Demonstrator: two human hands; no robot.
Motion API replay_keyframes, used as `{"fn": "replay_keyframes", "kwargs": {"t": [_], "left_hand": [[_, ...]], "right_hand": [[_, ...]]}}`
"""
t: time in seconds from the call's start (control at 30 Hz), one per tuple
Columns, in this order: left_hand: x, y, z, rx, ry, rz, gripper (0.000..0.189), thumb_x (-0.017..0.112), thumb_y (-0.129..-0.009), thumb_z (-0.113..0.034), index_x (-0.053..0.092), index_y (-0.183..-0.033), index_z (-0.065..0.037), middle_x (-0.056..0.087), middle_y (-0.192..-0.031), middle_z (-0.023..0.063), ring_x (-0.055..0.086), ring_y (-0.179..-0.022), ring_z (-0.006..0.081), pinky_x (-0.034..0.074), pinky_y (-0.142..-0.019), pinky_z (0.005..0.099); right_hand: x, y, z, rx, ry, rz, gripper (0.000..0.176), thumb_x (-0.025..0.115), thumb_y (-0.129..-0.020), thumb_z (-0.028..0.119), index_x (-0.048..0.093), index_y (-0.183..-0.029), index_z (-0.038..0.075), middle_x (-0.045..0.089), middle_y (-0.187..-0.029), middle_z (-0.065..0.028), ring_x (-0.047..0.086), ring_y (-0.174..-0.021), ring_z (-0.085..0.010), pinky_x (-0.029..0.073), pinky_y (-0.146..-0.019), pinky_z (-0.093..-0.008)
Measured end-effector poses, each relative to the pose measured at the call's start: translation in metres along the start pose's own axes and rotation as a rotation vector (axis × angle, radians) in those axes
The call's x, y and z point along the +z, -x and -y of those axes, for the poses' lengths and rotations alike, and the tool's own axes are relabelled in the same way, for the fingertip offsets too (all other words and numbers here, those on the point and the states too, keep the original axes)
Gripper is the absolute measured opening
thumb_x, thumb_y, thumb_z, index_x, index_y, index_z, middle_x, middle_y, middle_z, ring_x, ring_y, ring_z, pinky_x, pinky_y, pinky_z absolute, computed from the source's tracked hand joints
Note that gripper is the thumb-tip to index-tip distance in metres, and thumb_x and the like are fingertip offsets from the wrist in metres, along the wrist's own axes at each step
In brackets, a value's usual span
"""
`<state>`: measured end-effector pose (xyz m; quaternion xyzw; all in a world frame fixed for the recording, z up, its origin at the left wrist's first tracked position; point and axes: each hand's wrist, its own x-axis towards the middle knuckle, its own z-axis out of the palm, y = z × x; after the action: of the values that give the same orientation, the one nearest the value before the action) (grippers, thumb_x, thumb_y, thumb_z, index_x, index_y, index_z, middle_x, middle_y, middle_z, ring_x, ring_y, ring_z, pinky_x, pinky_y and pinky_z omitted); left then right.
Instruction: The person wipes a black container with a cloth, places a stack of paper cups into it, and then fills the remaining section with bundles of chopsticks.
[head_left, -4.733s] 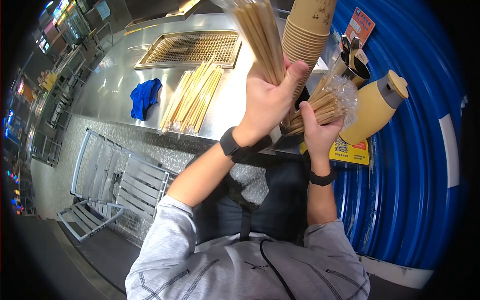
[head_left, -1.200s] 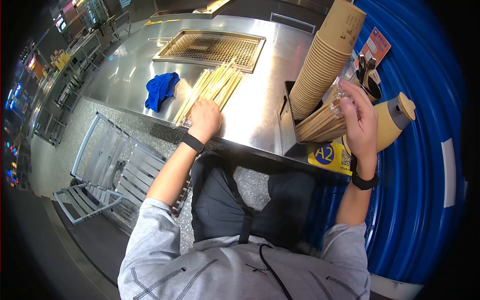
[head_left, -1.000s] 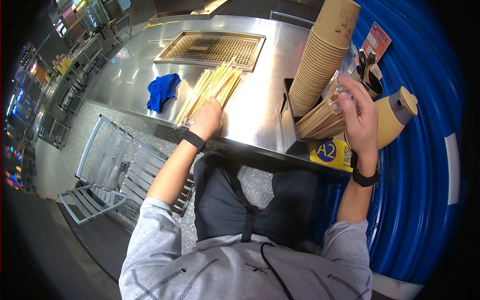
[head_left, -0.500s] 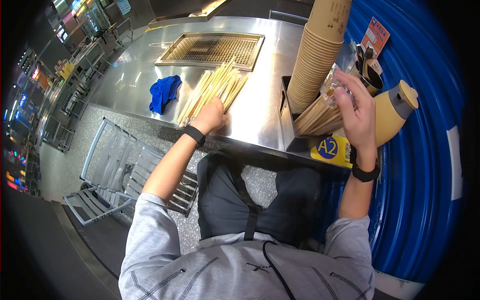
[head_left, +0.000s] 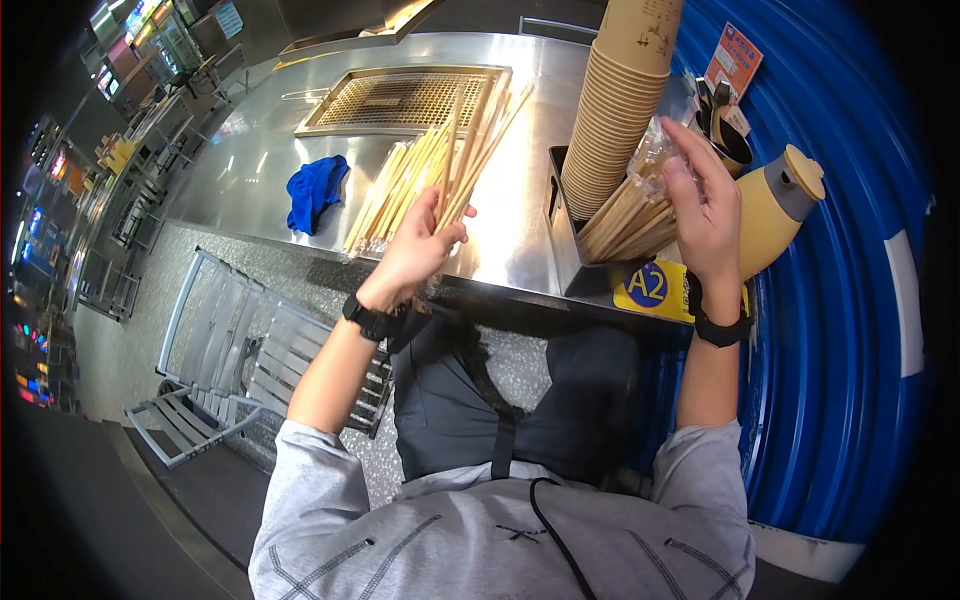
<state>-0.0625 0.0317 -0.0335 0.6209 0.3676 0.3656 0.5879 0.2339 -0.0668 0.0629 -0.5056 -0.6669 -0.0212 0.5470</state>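
My left hand (head_left: 428,240) is closed around several wooden chopsticks (head_left: 478,130), their far ends raised over the table. Beside them a pile of chopsticks (head_left: 398,190) lies on the metal table (head_left: 510,230). My right hand (head_left: 708,205), thumb and fingers apart, is at the right side of a dark holder (head_left: 572,255). Upright in this holder are wrapped chopsticks (head_left: 630,222), with clear plastic near my right fingertips. Whether my right fingers hold any of that plastic is hard to tell. A tall stack of paper cups (head_left: 615,110) stands behind those chopsticks.
A blue cloth (head_left: 316,192) lies left of the pile, and a grill grate (head_left: 400,100) is set in the table behind. A yellow jug (head_left: 780,215) stands at the right by the blue wall (head_left: 835,330). A grey folding chair (head_left: 225,350) is at the lower left.
My left hand has lifted some chopsticks off the pile, tilting them up, and turned with its fingers now showing. My right hand stays beside the holder. The view has shifted slightly.
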Motion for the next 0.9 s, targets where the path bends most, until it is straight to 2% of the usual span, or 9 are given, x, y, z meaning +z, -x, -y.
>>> {"fn": "replay_keyframes", "kwargs": {"t": [0.17, 0.23, 0.3, 0.4, 0.43, 0.5, 0.6, 0.8, 0.9], "left_hand": [[0.031, 0.026, -0.01, 0.174, 0.215, 0.016, 0.042, 0.057, -0.093, 0.0, 0.043, -0.132, -0.007, 0.053, -0.107, 0.0001, 0.051, -0.086, 0.0074, 0.042, -0.076, 0.0213], [0.057, 0.036, -0.019, 0.338, 0.234, 0.004, 0.046, 0.055, -0.091, -0.001, 0.039, -0.134, -0.007, 0.05, -0.106, 0.0021, 0.048, -0.087, 0.0097, 0.042, -0.075, 0.0235], [0.078, 0.054, -0.028, 0.281, 0.193, 0.101, 0.042, 0.056, -0.092, -0.004, 0.038, -0.131, -0.004, 0.052, -0.096, 0.0062, 0.054, -0.085, 0.0147, 0.046, -0.076, 0.0293], [0.106, 0.064, -0.028, 0.595, -0.138, 0.29, 0.046, 0.057, -0.086, 0.0, 0.039, -0.128, -0.001, 0.056, -0.107, 0.0213, 0.061, -0.097, 0.0388, 0.048, -0.08, 0.0397], [0.113, 0.066, -0.03, 0.714, -0.21, 0.302, 0.04, 0.058, -0.088, -0.002, 0.042, -0.124, -0.001, 0.057, -0.109, 0.0203, 0.061, -0.097, 0.0383, 0.048, -0.08, 0.0384], [0.12, 0.076, -0.028, 0.469, 0.018, 0.439, 0.032, 0.061, -0.092, -0.007, 0.046, -0.118, 0.0, 0.06, -0.101, 0.0184, 0.062, -0.091, 0.0331, 0.049, -0.078, 0.0368], [0.12, 0.078, -0.012, 0.336, 0.058, 0.488, 0.028, 0.064, -0.094, -0.013, 0.048, -0.114, 0.0, 0.061, -0.091, 0.0152, 0.062, -0.082, 0.0253, 0.048, -0.073, 0.0337], [0.123, 0.08, 0.0, 0.362, -0.007, 0.251, 0.025, 0.07, -0.092, -0.015, 0.054, -0.105, -0.002, 0.063, -0.086, 0.0096, 0.06, -0.075, 0.0153, 0.048, -0.069, 0.0289], [0.125, 0.078, 0.008, 0.417, 0.116, 0.174, 0.024, 0.073, -0.089, -0.012, 0.055, -0.101, -0.002, 0.063, -0.086, 0.0076, 0.058, -0.076, 0.0095, 0.048, -0.069, 0.027]], "right_hand": [[-0.005, 0.005, 0.013, -0.284, 0.39, -0.312, 0.047, 0.066, -0.089, 0.025, 0.058, -0.125, -0.004, 0.062, -0.123, -0.018, 0.058, -0.116, -0.0244, 0.043, -0.098, -0.0341], [-0.01, 0.026, 0.042, -0.198, 0.273, -0.334, 0.045, 0.069, -0.088, 0.024, 0.059, -0.123, -0.004, 0.063, -0.114, -0.0154, 0.06, -0.103, -0.0199, 0.046, -0.088, -0.0299], [-0.007, 0.048, 0.071, -0.02, 0.028, -0.242, 0.045, 0.071, -0.088, 0.023, 0.06, -0.122, -0.003, 0.064, -0.105, -0.0119, 0.06, -0.089, -0.0149, 0.045, -0.077, -0.0257], [0.001, 0.074, 0.089, 0.277, -0.386, -0.019, 0.043, 0.074, -0.087, 0.021, 0.061, -0.12, -0.003, 0.063, -0.092, -0.0058, 0.053, -0.07, -0.008, 0.039, -0.062, -0.0208], [0.004, 0.085, 0.079, 0.301, -0.433, 0.012, 0.04, 0.074, -0.087, 0.021, 0.063, -0.118, -0.003, 0.062, -0.087, -0.004, 0.05, -0.066, -0.0065, 0.036, -0.059, -0.02], [-0.007, 0.095, 0.07, 0.291, -0.378, 0.097, 0.034, 0.075, -0.087, 0.02, 0.067, -0.111, -0.002, 0.062, -0.082, -0.0025, 0.049, -0.062, -0.0053, 0.036, -0.057, -0.0195], [-0.023, 0.097, 0.068, 0.269, -0.193, 0.184, 0.017, 0.076, -0.086, 0.015, 0.074, -0.094, 0.0, 0.068, -0.083, -0.005, 0.06, -0.071, -0.0084, 0.045, -0.064, -0.0215], [-0.018, 0.098, 0.067, 0.268, -0.19, 0.15, 0.02, 0.078, -0.082, 0.009, 0.074, -0.099, 0.0, 0.072, -0.084, -0.0069, 0.064, -0.075, -0.0095, 0.047, -0.063, -0.0236], [-0.016, 0.102, 0.064, 0.421, -0.263, 0.144, 0.017, 0.077, -0.083, 0.008, 0.073, -0.096, -0.001, 0.072, -0.081, -0.0075, 0.066, -0.075, -0.0103, 0.049, -0.064, -0.023]]}}
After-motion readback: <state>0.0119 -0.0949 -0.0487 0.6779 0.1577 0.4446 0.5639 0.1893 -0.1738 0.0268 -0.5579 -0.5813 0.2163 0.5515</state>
